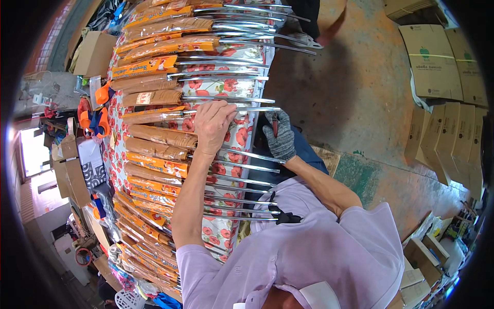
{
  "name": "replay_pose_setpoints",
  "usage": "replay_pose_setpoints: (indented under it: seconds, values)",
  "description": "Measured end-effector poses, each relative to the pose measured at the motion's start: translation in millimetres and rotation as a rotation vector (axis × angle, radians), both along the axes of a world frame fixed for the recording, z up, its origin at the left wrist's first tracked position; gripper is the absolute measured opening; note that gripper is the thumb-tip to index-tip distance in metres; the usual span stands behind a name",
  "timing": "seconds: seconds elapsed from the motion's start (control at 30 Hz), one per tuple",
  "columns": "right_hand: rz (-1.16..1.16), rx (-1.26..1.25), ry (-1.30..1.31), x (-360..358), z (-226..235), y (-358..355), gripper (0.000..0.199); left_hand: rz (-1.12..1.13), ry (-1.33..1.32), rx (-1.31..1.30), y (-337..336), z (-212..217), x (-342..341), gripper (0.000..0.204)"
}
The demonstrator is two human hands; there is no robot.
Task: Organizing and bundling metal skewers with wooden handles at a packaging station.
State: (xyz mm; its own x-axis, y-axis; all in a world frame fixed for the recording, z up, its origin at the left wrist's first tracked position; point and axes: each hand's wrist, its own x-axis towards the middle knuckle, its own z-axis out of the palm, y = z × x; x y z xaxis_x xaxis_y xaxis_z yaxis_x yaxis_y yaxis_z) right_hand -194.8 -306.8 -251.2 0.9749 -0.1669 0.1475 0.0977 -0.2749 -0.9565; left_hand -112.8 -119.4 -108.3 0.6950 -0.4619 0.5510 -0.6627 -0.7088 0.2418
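Note:
My bare left hand point(213, 123) is closed round a shiny metal tube point(252, 109), partway along it. This tube runs from a brown head in an orange and clear wrapper point(154, 115), lying flat on the table. My right hand point(280, 138), in a grey knitted glove, is just below the tube's free end. Its fingers are curled about a slim reddish-brown thing point(275, 125) that I cannot make out. Many like pieces lie side by side, such as a wrapped head point(162, 135) below my left hand and a bare tube point(252, 154) beside my wrist.
A cloth with red flowers point(239, 136) covers the table point(226, 234). Black straps point(288, 218) hang by the near tube ends. Orange tape dispensers point(95, 121) and an open carton point(96, 54) stand along the left side. Stacked cartons point(432, 62) and folded cardboard point(453, 139) are at the right.

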Motion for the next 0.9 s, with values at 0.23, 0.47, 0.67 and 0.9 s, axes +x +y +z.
replay_pose_setpoints:
  seconds: [0.23,0.47,0.67,0.9]
  values:
    - [0.000,-0.051,-0.085,3.7,14.1,3.4,0.065,-0.012,-0.027,-0.036,0.9,0.8,-1.5,0.031]
    - [-0.031,0.060,-0.033,0.3,21.7,7.4,0.064,-0.023,-0.004,-0.025,-0.8,2.0,-0.5,0.031]
    - [-0.058,0.043,-0.038,-0.2,17.6,8.7,0.067,-0.040,0.010,-0.018,-0.1,1.2,0.0,0.031]
    - [-0.021,-0.043,-0.084,-0.7,16.5,4.0,0.056,-0.034,0.020,-0.019,-0.3,1.8,-0.5,0.030]
